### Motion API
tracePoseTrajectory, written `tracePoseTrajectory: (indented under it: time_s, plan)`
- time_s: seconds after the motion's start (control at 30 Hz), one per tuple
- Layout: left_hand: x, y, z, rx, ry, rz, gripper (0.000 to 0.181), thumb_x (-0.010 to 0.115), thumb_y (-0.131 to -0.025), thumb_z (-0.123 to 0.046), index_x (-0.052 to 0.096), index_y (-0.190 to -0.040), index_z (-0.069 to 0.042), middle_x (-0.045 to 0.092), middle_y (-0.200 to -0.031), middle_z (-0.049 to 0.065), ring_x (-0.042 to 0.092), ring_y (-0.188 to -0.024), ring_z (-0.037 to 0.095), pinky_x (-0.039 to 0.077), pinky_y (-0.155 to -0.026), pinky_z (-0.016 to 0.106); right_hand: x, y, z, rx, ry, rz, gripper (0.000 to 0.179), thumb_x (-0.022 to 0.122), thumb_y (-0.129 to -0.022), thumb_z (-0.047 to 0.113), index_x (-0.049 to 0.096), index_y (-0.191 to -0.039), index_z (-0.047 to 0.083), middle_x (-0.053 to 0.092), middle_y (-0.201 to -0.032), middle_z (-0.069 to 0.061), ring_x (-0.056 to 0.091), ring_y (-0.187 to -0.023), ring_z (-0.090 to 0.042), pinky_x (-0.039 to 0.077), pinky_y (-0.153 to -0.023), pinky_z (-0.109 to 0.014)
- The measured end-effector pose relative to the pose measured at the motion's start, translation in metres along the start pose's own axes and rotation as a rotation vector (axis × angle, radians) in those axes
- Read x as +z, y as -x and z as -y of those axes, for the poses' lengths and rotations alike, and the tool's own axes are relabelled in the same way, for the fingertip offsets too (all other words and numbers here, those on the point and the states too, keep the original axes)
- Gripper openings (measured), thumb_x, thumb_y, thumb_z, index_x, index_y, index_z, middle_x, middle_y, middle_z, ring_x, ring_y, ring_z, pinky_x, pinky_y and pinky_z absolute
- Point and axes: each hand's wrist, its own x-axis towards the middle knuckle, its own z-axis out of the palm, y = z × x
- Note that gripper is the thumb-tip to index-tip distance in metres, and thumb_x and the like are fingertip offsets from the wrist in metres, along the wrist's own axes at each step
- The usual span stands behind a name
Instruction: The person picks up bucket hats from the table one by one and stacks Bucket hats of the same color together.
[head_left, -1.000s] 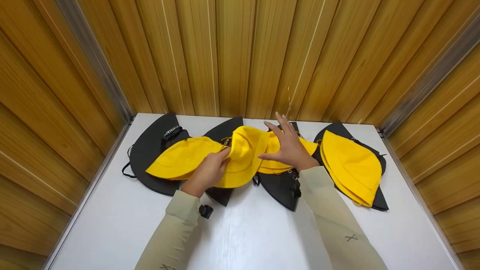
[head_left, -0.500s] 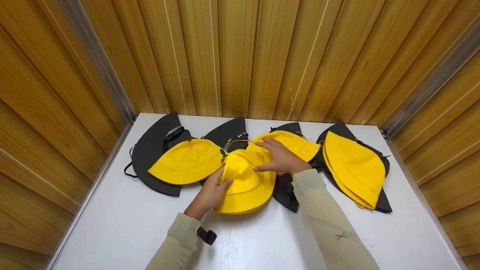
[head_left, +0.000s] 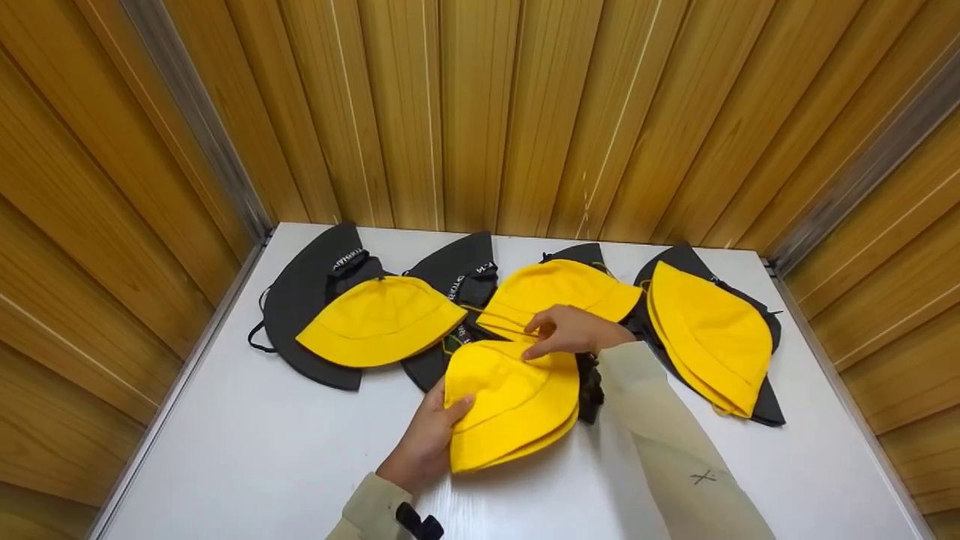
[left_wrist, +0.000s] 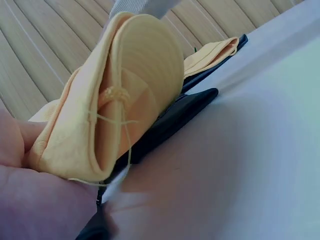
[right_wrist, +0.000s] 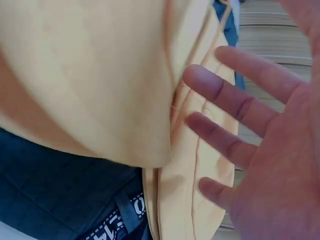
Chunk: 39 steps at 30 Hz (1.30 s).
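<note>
A folded yellow bucket hat (head_left: pixel 506 409) is raised near the middle of the table, with a thin cord at its brim in the left wrist view. My left hand (head_left: pixel 427 439) grips its left side, thumb on top and the other fingers hidden beneath. Just above the hat's upper edge is my right hand (head_left: pixel 574 330). In the right wrist view, the spread fingers (right_wrist: pixel 232 100) hold nothing. Behind that hand lies another yellow hat (head_left: pixel 562 289) on a black visor hat. A third yellow hat (head_left: pixel 382 322) lies on the left.
Black visor hats (head_left: pixel 296 315) with white lettering lie in a row along the back of the white table (head_left: pixel 247 457). Another yellow hat (head_left: pixel 709 337) lies on the rightmost black one. Wood-look panels (head_left: pixel 465 112) enclose the back and sides.
My left hand has drawn the yellow bucket hat out of the row toward the table's front, folding it on the way. The right hand has come down and nearer, toward the hat's upper edge.
</note>
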Motion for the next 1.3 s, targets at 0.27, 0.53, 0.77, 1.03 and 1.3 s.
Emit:
tracePoseTrajectory:
  time_s: [0.27,0.53,0.77,1.03,1.3]
  plan:
    - [0.001,0.004,0.000,-0.009,-0.006,0.022,0.066,0.061,-0.104,-0.020,0.028,-0.161,-0.016,0.053,-0.147,0.009,0.057,-0.123,0.020,0.047,-0.110,0.036,0.010,0.001,-0.011,0.024,-0.008,0.054,0.087,0.081,-0.066,0.076,0.064,-0.139,0.032,0.051,-0.149,-0.003,0.044,-0.135,-0.028,0.035,-0.120,-0.055]
    - [-0.002,0.004,-0.008,0.002,-0.093,0.065,0.068,0.065,-0.102,-0.027,0.031,-0.159,-0.015,0.055,-0.144,0.010,0.058,-0.120,0.019,0.051,-0.105,0.032,0.014,0.002,-0.011,0.011,-0.053,0.106,0.070,0.081,-0.069,0.073,0.070,-0.122,0.030,0.061,-0.133,0.003,0.051,-0.120,-0.023,0.041,-0.115,-0.051]
    - [-0.002,0.009,-0.008,-0.009,-0.086,0.069,0.071,0.065,-0.101,-0.030,0.027,-0.161,-0.018,0.051,-0.148,0.009,0.058,-0.124,0.019,0.051,-0.107,0.034,0.022,0.000,-0.013,0.003,-0.057,0.123,0.069,0.067,-0.080,0.078,0.069,-0.128,0.029,0.066,-0.127,0.003,0.056,-0.117,-0.022,0.044,-0.110,-0.048]
    - [-0.006,0.022,-0.004,-0.039,0.046,0.002,0.075,0.061,-0.104,-0.024,0.017,-0.164,-0.017,0.041,-0.159,0.010,0.052,-0.134,0.020,0.045,-0.116,0.039,0.025,0.006,-0.013,0.041,-0.135,0.081,0.050,0.075,-0.081,0.067,0.072,-0.094,0.019,0.053,-0.077,0.002,0.055,-0.078,-0.017,0.041,-0.071,-0.030]
    - [-0.030,0.046,-0.004,-0.167,0.084,-0.070,0.068,0.053,-0.108,-0.022,0.016,-0.162,-0.005,0.045,-0.157,0.012,0.056,-0.128,0.017,0.049,-0.113,0.038,0.039,0.012,0.000,0.032,-0.106,0.032,0.035,0.082,-0.081,0.054,0.076,-0.086,0.020,0.063,-0.074,0.004,0.058,-0.072,-0.014,0.044,-0.066,-0.026]
